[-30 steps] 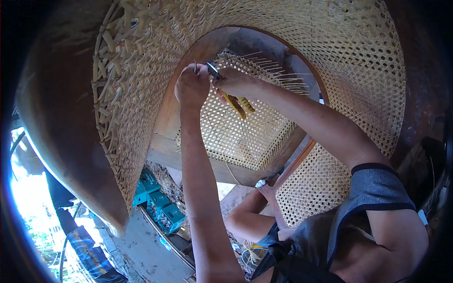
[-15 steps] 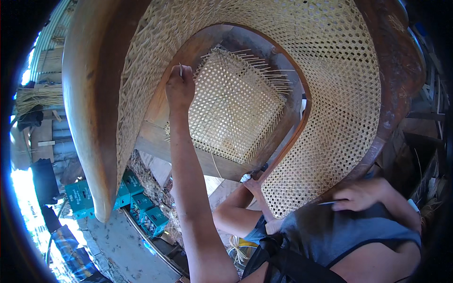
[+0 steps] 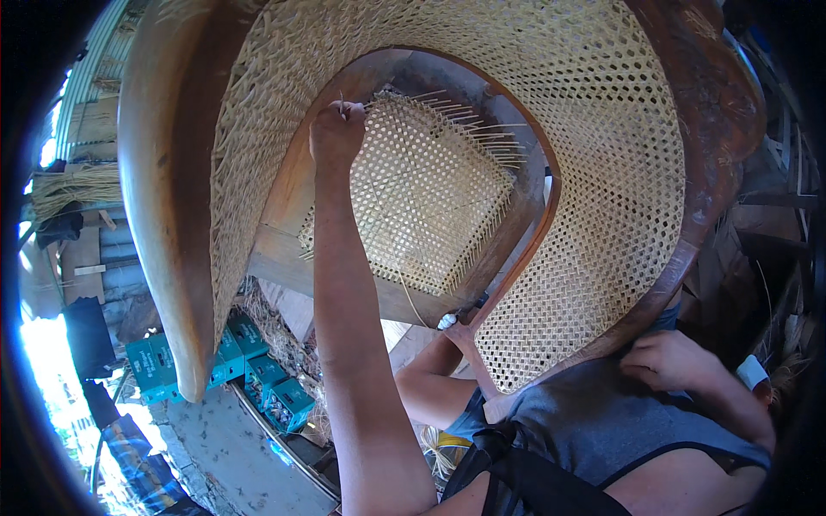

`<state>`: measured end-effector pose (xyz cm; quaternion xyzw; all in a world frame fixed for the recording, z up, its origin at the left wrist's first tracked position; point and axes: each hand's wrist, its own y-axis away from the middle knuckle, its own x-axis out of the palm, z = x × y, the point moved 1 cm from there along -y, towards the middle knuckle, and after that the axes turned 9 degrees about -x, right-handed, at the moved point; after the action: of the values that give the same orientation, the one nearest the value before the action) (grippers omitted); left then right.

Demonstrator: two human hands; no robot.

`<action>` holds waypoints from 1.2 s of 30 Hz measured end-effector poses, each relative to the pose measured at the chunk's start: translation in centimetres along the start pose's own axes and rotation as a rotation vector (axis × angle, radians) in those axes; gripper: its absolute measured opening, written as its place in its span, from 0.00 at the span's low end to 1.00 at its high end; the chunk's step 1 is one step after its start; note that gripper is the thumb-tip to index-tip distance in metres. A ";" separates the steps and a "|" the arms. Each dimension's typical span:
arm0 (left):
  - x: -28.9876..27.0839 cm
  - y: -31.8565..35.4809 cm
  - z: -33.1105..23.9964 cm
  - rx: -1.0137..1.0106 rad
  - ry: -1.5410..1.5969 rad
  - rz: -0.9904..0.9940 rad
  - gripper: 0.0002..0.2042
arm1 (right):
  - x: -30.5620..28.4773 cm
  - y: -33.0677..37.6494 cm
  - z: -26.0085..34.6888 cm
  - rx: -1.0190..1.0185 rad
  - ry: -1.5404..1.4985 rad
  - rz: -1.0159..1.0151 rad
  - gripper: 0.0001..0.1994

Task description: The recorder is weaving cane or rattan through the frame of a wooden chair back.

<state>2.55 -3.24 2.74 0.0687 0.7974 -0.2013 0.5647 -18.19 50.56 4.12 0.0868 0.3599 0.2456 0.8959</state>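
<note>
My left hand [image 3: 336, 133] is closed at the left far corner of the woven cane seat panel [image 3: 422, 198]; a thin strip like a cane strand [image 3: 342, 101] sticks up from its fingers. Loose cane ends bristle along the panel's far right edge. The panel lies in the wooden seat frame [image 3: 335, 265] of a chair. My right hand [image 3: 669, 361] rests curled against my grey shirt, beside the chair's lower right rim. Its fingertips are turned away, so what they hold, if anything, does not show.
The woven cane backrest [image 3: 594, 198] curves around the seat, with a thick wooden arm [image 3: 159, 198] at left. Green boxes [image 3: 155, 368] stand on the floor at lower left. A bundle of cane strands [image 3: 77, 185] lies at the far left. A small white piece [image 3: 446, 322] sits at the seat's near corner.
My left hand has shifted slightly right and up, toward the panel's corner. My right hand has turned and moved a little right; the thin pointed thing it held no longer shows.
</note>
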 end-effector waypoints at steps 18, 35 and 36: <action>-0.6 0.1 1.8 -0.125 0.106 0.168 0.15 | -15.2 -48.6 -2.3 -0.678 0.041 -1.064 0.08; -1.0 1.7 1.2 -0.072 0.297 -0.059 0.10 | -15.9 -48.7 -3.5 -0.794 0.231 -1.038 0.07; -1.0 1.9 1.2 -0.066 0.298 -0.057 0.10 | -15.8 -48.7 -3.5 -0.830 0.238 -1.041 0.08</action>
<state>4.54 -1.82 2.83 0.0564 0.8802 -0.1784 0.4361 -11.98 0.48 -5.06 -0.4768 0.3270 -0.0922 0.8107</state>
